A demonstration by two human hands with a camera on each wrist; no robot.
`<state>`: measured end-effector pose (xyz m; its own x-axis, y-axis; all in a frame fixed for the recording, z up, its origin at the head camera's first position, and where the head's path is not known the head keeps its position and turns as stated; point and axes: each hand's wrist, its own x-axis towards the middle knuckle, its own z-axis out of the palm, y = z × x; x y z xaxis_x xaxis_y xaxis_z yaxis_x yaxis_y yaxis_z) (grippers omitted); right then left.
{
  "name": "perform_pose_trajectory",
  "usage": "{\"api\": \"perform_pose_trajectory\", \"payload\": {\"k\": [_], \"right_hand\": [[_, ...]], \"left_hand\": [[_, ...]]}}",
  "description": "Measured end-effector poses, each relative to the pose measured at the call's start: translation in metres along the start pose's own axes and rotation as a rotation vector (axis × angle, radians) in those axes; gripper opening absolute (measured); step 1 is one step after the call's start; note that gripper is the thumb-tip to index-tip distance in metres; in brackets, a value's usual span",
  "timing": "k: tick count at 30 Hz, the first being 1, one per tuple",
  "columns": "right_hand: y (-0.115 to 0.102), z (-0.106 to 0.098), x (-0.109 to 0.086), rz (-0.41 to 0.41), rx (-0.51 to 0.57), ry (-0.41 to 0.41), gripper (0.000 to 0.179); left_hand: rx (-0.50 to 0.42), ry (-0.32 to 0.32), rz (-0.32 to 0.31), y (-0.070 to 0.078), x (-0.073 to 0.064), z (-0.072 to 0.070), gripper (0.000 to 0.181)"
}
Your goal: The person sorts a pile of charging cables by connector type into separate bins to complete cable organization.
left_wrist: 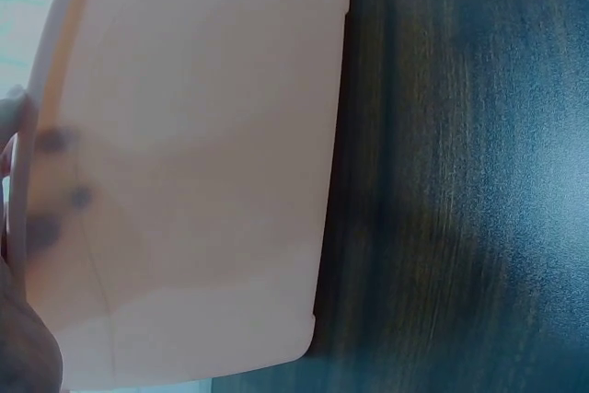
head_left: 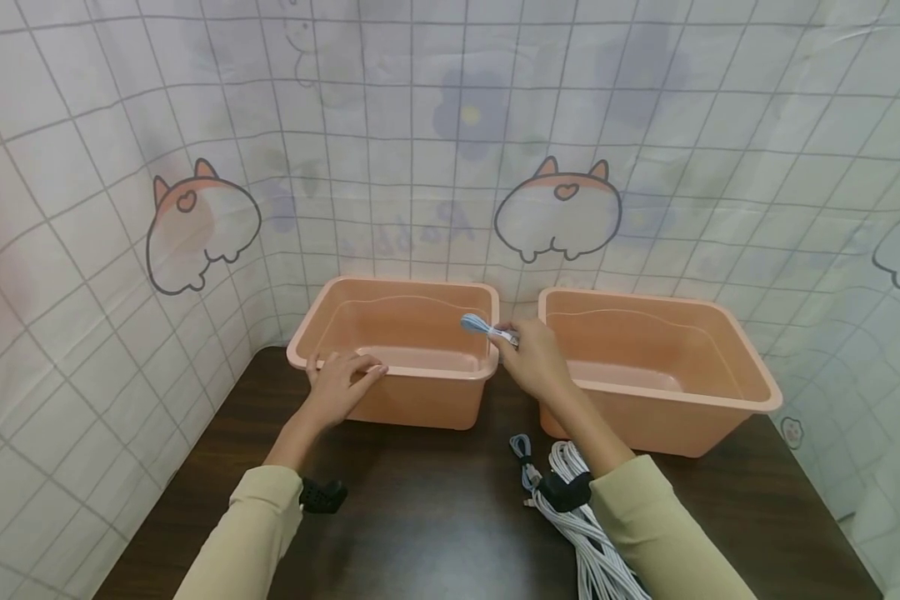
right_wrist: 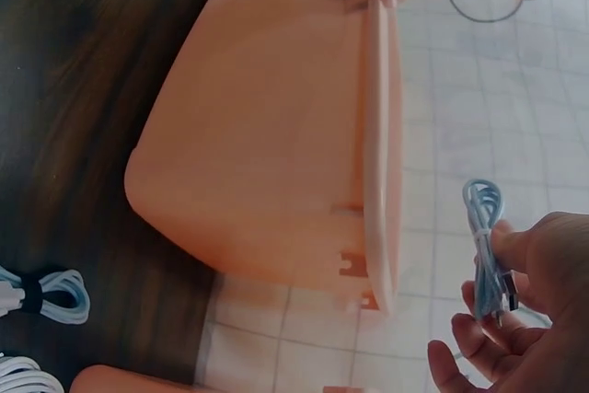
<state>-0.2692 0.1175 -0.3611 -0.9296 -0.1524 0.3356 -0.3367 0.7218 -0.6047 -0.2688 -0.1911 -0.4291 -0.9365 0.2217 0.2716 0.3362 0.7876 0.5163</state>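
Observation:
My right hand (head_left: 536, 358) pinches a small coiled light-blue USB cable (head_left: 482, 326) between thumb and fingers. In the head view the coil overlaps the right end of the left peach bin (head_left: 412, 396), above its rim; a metal plug (right_wrist: 513, 292) shows beside my fingers in the right wrist view. My left hand (head_left: 337, 385) grips that bin's near rim, with fingers over the edge. Their dark fingertips (left_wrist: 46, 232) show through the bin's wall in the left wrist view. Inside the left bin, the visible floor is bare.
A second peach bin (head_left: 630, 417) stands at the right. On the dark wooden table (head_left: 420, 517), under my right forearm, lie long white cables (head_left: 592, 546) and another blue cable coil (head_left: 521, 448) bound with a black strap. A white gridded cloth (head_left: 420, 125) hangs behind the bins.

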Motion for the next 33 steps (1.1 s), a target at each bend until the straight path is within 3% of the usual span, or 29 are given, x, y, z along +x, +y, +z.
{"api": "perform_pose_trajectory", "payload": {"k": [11, 22, 33], "right_hand": [[-0.011, 0.008, 0.021, 0.045, 0.009, -0.065, 0.029], [-0.024, 0.019, 0.035, 0.11, 0.008, -0.054, 0.033], [-0.019, 0.025, 0.024, 0.052, 0.151, -0.02, 0.036]], "left_hand": [[-0.019, 0.005, 0.002, 0.001, 0.001, -0.004, 0.03], [-0.03, 0.002, -0.009, -0.001, 0.002, -0.001, 0.03], [-0.041, -0.005, -0.021, 0.0, -0.001, -0.002, 0.031]]}}
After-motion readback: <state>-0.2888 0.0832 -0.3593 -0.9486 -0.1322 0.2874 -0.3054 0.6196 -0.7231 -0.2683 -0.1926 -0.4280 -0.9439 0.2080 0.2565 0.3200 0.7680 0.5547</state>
